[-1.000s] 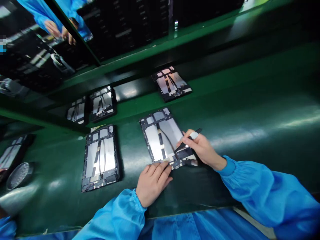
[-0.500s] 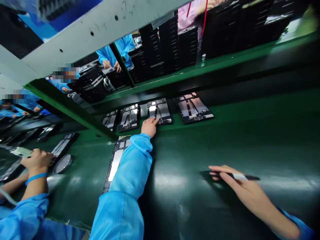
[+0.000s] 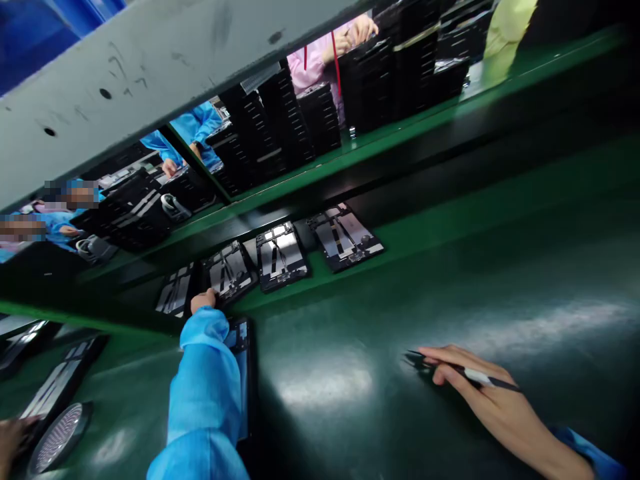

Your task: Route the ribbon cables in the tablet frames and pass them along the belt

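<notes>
At the lower left corner of an opened tablet (image 3: 231, 270), second from the left in a row, my left hand (image 3: 203, 301) has its fingers curled on the edge; some are hidden. The tablet's inner parts, metal plates and dark flex cables face up. My right hand (image 3: 480, 380) holds black tweezers (image 3: 473, 375) with a white band above the green table, tips pointing left and slightly apart. Beneath my left sleeve lies another tablet (image 3: 243, 373), mostly covered by the arm. To the right in the row are two more opened tablets, one (image 3: 283, 257) and another (image 3: 346, 238).
A green post (image 3: 125, 323) and shelf rail (image 3: 400, 127) frame the bench. Stacks of black trays (image 3: 280, 120) stand behind. At left, a co-worker's hand (image 3: 13, 437) is near a round mesh-faced object (image 3: 60, 437) and a tablet (image 3: 63, 380). More co-workers sit beyond.
My left hand has moved left from the third tablet to the second, which now sits at a slant. The view has turned right. My right hand still holds the tweezers.
</notes>
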`<state>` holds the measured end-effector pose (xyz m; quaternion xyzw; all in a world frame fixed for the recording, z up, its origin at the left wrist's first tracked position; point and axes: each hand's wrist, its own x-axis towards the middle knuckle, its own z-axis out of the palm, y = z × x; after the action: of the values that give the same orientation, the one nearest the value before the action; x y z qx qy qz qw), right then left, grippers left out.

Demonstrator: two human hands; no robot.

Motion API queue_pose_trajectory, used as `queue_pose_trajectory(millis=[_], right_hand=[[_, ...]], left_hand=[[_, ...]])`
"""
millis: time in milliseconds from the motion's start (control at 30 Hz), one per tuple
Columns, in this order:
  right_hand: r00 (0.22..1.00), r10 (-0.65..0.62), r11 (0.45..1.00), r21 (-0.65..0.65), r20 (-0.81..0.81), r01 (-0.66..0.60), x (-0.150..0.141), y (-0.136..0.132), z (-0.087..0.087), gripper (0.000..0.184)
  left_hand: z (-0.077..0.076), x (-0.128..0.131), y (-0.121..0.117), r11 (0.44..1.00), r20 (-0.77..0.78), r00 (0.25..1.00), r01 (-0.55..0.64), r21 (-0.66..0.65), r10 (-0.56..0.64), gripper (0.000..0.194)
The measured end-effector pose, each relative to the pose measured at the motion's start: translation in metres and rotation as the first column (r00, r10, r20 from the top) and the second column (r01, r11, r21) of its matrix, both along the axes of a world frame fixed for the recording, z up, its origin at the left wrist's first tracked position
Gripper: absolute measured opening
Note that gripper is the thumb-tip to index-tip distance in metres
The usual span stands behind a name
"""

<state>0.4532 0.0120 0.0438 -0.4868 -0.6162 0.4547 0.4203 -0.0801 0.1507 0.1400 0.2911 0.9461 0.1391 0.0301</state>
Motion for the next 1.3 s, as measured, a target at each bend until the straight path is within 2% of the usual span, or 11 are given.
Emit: queue_pose_trajectory(millis=[67, 167, 267, 367, 467, 633, 767, 867, 1000, 1133, 1300], right_hand=[[1.0, -0.01, 0.998, -0.055, -0.024, 0.008, 0.001, 0.0, -0.001, 0.029], [0.994, -0.005, 0.983, -0.184, -0.113, -0.016, 0.0, -0.003, -0.002, 0.041], [0.978, -0.009, 0.956, -0.289, -0.207, -0.053, -0.002, -0.005, 0.002, 0.053], [0.973, -0.008, 0.942, -0.328, -0.232, -0.07, -0.004, -0.006, 0.006, 0.058], [0.974, 0.0, 0.946, -0.315, -0.225, -0.073, -0.004, -0.006, 0.01, 0.058], [0.985, -0.014, 0.951, -0.308, -0.172, -0.041, 0.001, -0.005, 0.012, 0.059], [0.991, 0.131, 0.959, -0.253, -0.016, -0.13, 0.018, -0.008, 0.012, 0.055], [0.956, 0.263, 0.947, -0.227, 0.134, -0.228, 0.032, -0.018, 0.013, 0.062], [0.914, 0.326, 0.941, -0.178, 0.239, -0.289, 0.037, -0.034, 0.013, 0.083], [0.936, 0.25, 0.967, -0.11, 0.248, -0.23, 0.037, -0.04, 0.008, 0.064], [0.943, 0.178, 0.983, -0.016, 0.28, -0.181, 0.045, -0.041, 0.007, 0.046]], left_hand=[[0.009, 0.004, 0.002, 0.995, 0.055, 0.995, -0.085, 0.054, 0.082, 0.022], [0.04, 0.016, -0.005, 0.975, 0.128, 0.985, -0.134, 0.178, 0.112, 0.019], [0.077, 0.039, -0.03, 0.94, 0.223, 0.975, -0.095, 0.328, 0.021, 0.029], [0.094, 0.075, -0.073, 0.914, 0.397, 0.91, -0.051, 0.403, -0.124, 0.047], [0.076, 0.127, -0.123, 0.919, 0.58, 0.784, -0.031, 0.392, -0.221, 0.05], [-0.005, 0.231, -0.18, 0.916, 0.827, 0.437, -0.02, 0.402, -0.353, 0.073], [-0.048, 0.266, -0.194, 0.862, 0.788, 0.379, 0.057, 0.503, -0.485, 0.065], [-0.049, 0.256, -0.206, 0.816, 0.72, 0.395, 0.374, 0.441, -0.571, 0.059], [-0.041, 0.251, -0.235, 0.626, 0.582, 0.378, 0.717, 0.307, -0.72, 0.065], [-0.05, 0.273, -0.259, 0.556, 0.366, 0.441, 0.769, 0.317, -0.819, 0.049], [-0.054, 0.282, -0.261, 0.469, 0.161, 0.441, 0.841, 0.27, -0.883, 0.044]])
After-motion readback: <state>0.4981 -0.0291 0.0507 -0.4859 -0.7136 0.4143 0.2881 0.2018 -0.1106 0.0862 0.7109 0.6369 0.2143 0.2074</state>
